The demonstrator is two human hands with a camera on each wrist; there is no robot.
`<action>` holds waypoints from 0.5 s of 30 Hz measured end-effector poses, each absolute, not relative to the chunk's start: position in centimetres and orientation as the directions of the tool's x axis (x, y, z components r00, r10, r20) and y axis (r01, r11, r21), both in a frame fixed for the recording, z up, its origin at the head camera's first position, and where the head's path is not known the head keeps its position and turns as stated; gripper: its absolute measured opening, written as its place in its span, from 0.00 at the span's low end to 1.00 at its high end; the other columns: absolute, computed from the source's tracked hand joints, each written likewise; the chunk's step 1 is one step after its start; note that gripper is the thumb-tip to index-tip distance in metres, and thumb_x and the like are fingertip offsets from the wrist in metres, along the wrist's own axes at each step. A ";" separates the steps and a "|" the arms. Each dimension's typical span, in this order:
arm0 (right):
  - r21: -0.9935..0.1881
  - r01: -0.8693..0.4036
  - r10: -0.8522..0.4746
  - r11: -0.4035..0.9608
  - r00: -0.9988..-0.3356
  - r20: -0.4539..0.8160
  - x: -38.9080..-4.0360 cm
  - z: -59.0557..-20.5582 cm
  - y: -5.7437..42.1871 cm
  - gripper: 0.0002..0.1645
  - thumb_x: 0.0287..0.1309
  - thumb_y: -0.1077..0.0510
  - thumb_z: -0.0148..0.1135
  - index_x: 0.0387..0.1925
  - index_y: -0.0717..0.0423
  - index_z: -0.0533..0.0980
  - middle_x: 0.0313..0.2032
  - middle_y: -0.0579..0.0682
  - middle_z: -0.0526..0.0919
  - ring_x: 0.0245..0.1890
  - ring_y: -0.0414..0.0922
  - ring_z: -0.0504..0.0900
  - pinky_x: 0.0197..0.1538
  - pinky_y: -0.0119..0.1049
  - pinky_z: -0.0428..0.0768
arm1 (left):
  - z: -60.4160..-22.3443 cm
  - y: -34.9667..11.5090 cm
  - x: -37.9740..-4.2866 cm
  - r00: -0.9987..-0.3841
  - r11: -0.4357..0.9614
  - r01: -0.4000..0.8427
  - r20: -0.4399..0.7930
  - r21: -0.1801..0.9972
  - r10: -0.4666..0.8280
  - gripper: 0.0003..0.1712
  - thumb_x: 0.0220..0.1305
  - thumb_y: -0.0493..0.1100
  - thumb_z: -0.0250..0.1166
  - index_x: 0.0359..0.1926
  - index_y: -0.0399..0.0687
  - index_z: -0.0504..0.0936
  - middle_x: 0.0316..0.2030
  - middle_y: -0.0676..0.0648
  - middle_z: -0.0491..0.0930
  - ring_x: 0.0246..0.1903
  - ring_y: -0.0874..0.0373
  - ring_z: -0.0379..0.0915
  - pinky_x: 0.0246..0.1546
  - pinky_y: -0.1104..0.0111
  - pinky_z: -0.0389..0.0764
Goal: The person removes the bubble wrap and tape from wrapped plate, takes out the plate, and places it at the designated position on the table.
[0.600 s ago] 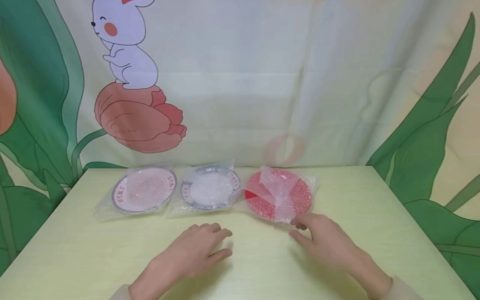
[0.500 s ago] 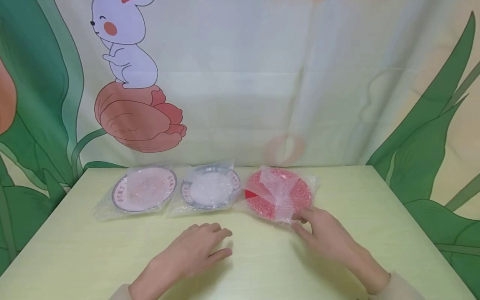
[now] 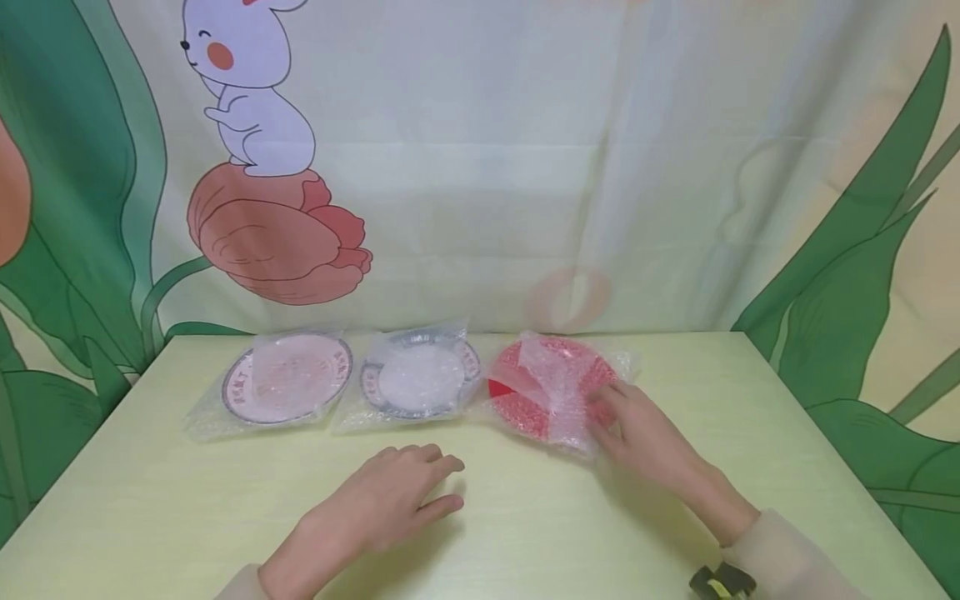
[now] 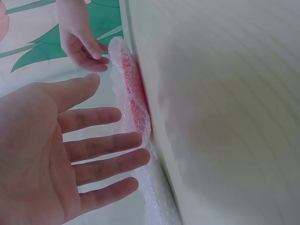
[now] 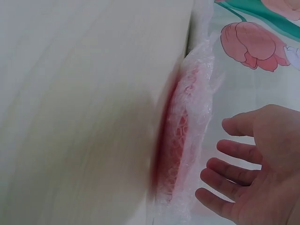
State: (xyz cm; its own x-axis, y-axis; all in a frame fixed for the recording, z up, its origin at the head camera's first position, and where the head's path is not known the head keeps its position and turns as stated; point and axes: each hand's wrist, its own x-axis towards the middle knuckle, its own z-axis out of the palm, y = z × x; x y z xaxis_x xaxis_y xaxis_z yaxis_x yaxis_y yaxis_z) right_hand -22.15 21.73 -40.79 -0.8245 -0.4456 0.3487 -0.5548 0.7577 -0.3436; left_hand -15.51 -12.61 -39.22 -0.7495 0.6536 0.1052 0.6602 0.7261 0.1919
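Note:
A red plate [image 3: 525,408] in bubble wrap lies on the table at the right end of a row. My right hand [image 3: 645,433] overlaps its right side in the head view; the right wrist view shows the fingers [image 5: 229,183] loosely bent, apart from the wrapped plate [image 5: 178,140]. My left hand [image 3: 382,500] hovers over the table in front of the row, holding nothing, its fingers [image 4: 108,145] spread and straight in the left wrist view. In the middle of the row lies a wrapped white plate with a blue-grey rim [image 3: 423,379]. Another wrapped white plate with red lettering [image 3: 288,379] lies at the left.
The pale yellow-green table [image 3: 510,533] ends at a printed cloth backdrop [image 3: 465,183] right behind the plates. A dark strap piece [image 3: 722,581] shows at the right sleeve.
My right hand has moved forward from the near edge of the red plate to over its right side. The left hand and all the plates have stayed in place.

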 end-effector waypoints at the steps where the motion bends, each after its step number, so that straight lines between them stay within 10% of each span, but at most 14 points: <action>1: -0.352 -0.551 -0.444 0.757 -0.828 0.342 -22.4 -40.9 21.7 0.19 0.63 0.63 0.69 0.54 0.66 0.78 0.49 0.58 0.82 0.51 0.55 0.80 0.54 0.52 0.80 | -39.2 -12.6 -15.5 -0.748 0.725 0.662 0.105 0.191 0.655 0.21 0.73 0.52 0.65 0.58 0.44 0.82 0.43 0.50 0.82 0.39 0.55 0.80 0.41 0.58 0.82; 15: -0.363 -0.545 -0.450 0.756 -0.835 0.315 -24.4 -41.8 21.5 0.27 0.66 0.62 0.65 0.64 0.69 0.72 0.58 0.65 0.77 0.60 0.62 0.75 0.62 0.58 0.74 | -39.2 -12.4 -15.8 -0.741 0.721 0.671 0.101 0.174 0.664 0.21 0.72 0.52 0.66 0.57 0.44 0.83 0.41 0.50 0.82 0.40 0.57 0.80 0.38 0.59 0.80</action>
State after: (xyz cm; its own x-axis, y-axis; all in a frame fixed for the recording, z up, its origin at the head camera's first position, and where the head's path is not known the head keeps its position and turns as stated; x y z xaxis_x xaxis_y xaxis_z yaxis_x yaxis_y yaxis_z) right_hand -24.38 21.48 -41.82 -0.8354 -0.4504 0.3150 -0.5445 0.7560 -0.3633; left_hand -15.85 -12.40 -39.21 -0.7406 0.6643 0.1012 0.6706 0.7210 0.1743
